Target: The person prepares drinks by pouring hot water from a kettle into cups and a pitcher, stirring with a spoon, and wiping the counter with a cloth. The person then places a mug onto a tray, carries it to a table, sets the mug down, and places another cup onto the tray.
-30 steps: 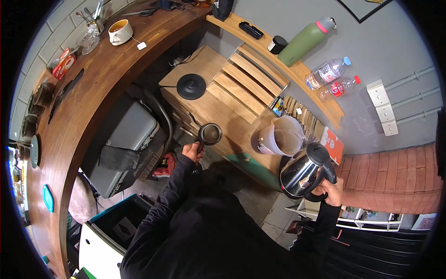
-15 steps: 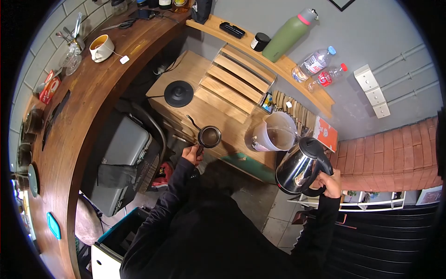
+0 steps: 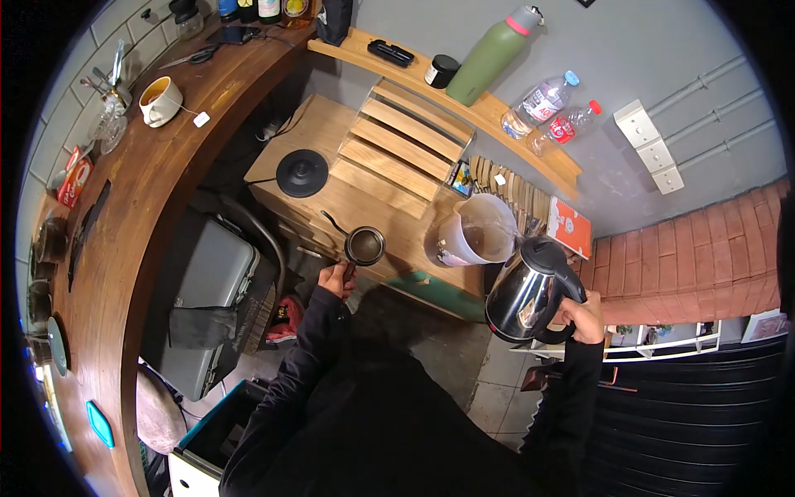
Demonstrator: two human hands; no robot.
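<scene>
My left hand [image 3: 336, 281] is closed around the handle of a small round metal cup [image 3: 365, 246], which is dark inside. A thin curved dark piece sticks out at its upper left; I cannot tell whether it belongs to the cup. My right hand [image 3: 582, 317] grips the black handle of a shiny electric kettle [image 3: 520, 300]. The kettle is tilted, its spout end by the right rim of a translucent plastic jug [image 3: 452, 246]. Liquid shows inside the jug, which stands on the wooden cabinet [image 3: 383, 205]. The black kettle base [image 3: 301, 173] lies farther left on that cabinet.
A curved wooden counter [image 3: 157, 224] on the left bears a mug [image 3: 160, 102] with a teabag tag. A wall shelf [image 3: 411, 68] holds a green flask [image 3: 494, 58] and two plastic bottles. Below the counter sits a grey case [image 3: 217, 265]. Bricks [image 3: 662, 267] stand at right.
The whole view has shifted slightly, so most things appear a little farther left. Both hands keep their holds, and the kettle stays tilted beside the jug.
</scene>
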